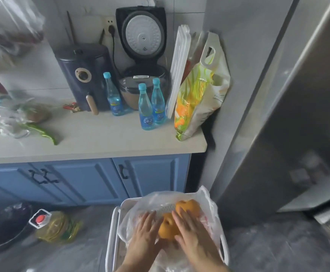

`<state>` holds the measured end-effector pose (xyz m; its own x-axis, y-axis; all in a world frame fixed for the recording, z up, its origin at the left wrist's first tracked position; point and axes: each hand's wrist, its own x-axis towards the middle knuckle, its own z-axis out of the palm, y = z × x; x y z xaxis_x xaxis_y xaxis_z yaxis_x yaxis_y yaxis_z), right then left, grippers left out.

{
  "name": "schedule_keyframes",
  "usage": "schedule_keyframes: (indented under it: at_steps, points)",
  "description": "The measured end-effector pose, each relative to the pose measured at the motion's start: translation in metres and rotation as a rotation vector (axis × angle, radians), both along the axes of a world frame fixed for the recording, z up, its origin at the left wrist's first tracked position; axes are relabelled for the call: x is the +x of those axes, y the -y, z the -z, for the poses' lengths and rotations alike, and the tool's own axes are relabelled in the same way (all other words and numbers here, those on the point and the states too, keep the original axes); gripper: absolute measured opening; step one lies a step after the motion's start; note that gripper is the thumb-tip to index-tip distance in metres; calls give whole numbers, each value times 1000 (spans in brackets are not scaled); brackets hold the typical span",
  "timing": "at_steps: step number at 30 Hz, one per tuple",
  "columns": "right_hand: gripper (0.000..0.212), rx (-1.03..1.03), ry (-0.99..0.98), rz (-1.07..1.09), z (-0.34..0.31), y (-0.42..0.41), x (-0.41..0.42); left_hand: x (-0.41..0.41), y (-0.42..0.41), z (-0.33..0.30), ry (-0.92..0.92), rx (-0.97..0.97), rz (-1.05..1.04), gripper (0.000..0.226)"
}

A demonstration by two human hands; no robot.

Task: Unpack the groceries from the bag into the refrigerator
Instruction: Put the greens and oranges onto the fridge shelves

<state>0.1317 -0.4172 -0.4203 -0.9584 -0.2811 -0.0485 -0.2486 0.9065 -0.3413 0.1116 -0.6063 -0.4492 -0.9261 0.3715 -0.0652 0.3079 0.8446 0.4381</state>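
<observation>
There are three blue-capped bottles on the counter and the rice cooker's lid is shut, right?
Not quite. The head view shows three blue-capped bottles on the counter, but the rice cooker's lid is open, standing upright against the wall.

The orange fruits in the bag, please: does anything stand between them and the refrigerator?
Yes. The refrigerator door appears shut. Both hands, left and right, lie on the orange fruits in the plastic bag.

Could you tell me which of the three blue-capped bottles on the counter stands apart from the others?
The leftmost bottle, beside the dark air fryer; the other two stand together.
</observation>
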Motion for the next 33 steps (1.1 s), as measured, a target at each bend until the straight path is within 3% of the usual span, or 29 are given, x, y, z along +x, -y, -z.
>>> schedule_keyframes:
  at_steps: [4,7,9,13,17,18,21,22,25,27,30,33]
  points:
    - [82,88,15,23,31,-30,-24,-24,-13,2,65,-187,166,83]
    - [56,119,-91,-13,49,-42,-40,-43,-27,6,57,-211,262,64]
    - [63,102,-77,-32,57,-49,-52,-55,-39,6,83,-196,242,66]
    - [99,271,92,-109,60,-54,-80,-65,-55,13,59,-229,177,83]
    - [109,348,136,-178,70,-63,-90,-61,-53,47,73,-331,192,62]
    - [108,392,89,-183,73,-63,-91,-59,-55,53,57,-352,194,63]
    - [68,384,-163,-373,94,-66,-82,-53,-58,62,38,-322,173,73]
    - [63,390,-215,-407,103,-67,-79,-51,-60,67,50,-315,162,78]
    - [62,313,-203,-398,106,-64,-81,-46,-61,75,26,-288,111,71]
    - [70,243,-88,-378,98,-61,-89,-46,-62,80,18,-297,83,65]
    - [97,202,-36,-301,98,-63,-103,-46,-64,82,102,-307,76,85]
    - [85,43,53,-323,111,-65,-111,-52,-66,84,194,-331,88,84]
